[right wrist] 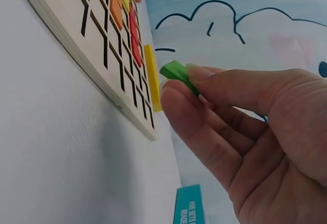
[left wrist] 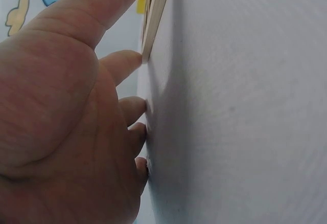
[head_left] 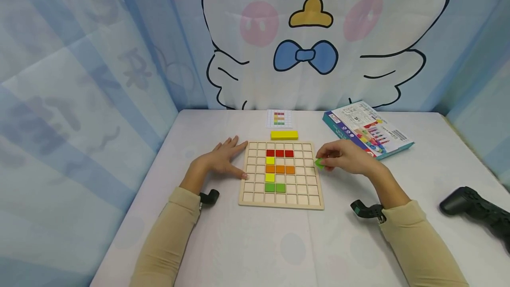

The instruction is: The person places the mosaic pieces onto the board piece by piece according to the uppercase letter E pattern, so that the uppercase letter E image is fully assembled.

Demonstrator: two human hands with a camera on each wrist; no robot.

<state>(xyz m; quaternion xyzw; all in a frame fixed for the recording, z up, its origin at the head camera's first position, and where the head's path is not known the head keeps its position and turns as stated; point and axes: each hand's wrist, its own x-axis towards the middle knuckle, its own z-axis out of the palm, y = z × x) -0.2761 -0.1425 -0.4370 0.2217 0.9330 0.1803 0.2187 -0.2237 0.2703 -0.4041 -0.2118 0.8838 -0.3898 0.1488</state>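
A wooden grid board lies flat on the table with red, yellow, orange and green square tiles in some cells. Two green tiles sit side by side in the lowest filled row. My left hand rests at the board's left edge, fingers spread, thumb and index fingertip touching the frame. Just beyond the right edge, my right hand pinches a green tile between thumb and index finger, held above the table in the right wrist view.
Behind the board lies a yellow bar, and beyond it a small pattern card. At the back right is a flat game box. A black game controller lies near the right edge. Patterned curtains stand behind and at the sides.
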